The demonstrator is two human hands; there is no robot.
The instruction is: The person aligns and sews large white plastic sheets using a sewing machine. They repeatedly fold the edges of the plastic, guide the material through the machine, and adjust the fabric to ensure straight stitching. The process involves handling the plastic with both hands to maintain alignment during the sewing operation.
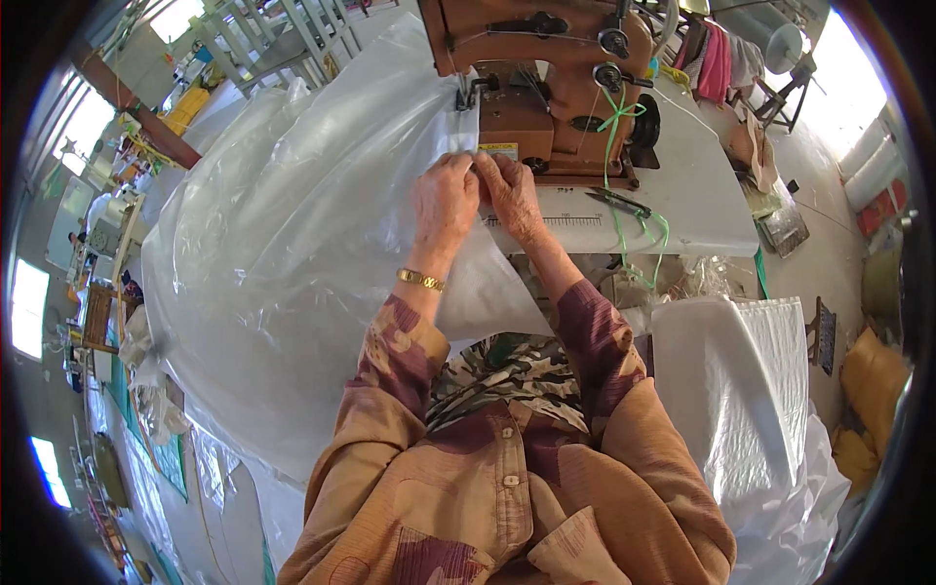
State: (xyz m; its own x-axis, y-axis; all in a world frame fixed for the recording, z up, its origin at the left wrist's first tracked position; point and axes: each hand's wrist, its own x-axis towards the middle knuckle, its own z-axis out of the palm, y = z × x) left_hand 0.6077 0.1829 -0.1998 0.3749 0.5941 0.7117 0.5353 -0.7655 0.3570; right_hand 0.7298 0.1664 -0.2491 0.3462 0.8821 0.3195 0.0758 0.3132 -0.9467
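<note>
A brown sewing machine (546, 88) stands at the far side of the table, its needle and presser foot over the edge of a large white plastic sheet (263, 253). Both hands grip that sheet's edge just in front of the foot. My left hand (446, 200), below a gold watch band, has its fingers closed on the edge. Touching it, my right hand (509, 195) pinches the same edge with bent fingers. The sheet spreads left over the table, and a corner hangs toward my lap. The fingertips are partly hidden.
Thread snips (622, 203) lie right of the machine, near a green string (616, 127) tied to it. A stack of white plastic sheets (731, 390) sits at my right. Brown bundles (873, 385) lie at the far right; a grey metal rack (273, 44) stands at the back left.
</note>
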